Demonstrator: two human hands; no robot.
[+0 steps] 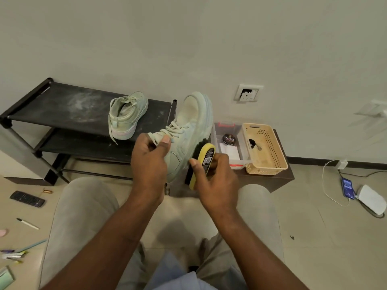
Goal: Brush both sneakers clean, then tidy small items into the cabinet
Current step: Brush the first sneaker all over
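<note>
My left hand (149, 162) grips a pale green sneaker (188, 124) by its tongue and laces, holding it up with the toe pointing away. My right hand (213, 176) holds a yellow-backed shoe brush (206, 158), its black bristles pressed against the sneaker's right side near the sole. The second pale green sneaker (126, 116) stands on the top shelf of a black shoe rack (62, 105), heel toward me. Small items lie on the floor at the left: a dark remote (27, 198), a marker (28, 223), a small brass piece (47, 191) and some pens (14, 254).
A clear box (216, 132) with a polish tin (230, 139) and a beige basket (266, 151) sit on a low dark stand (280, 178). At the right, a phone (347, 188) on a charging cable and a white object (371, 201) lie on the floor. My knees frame the bottom.
</note>
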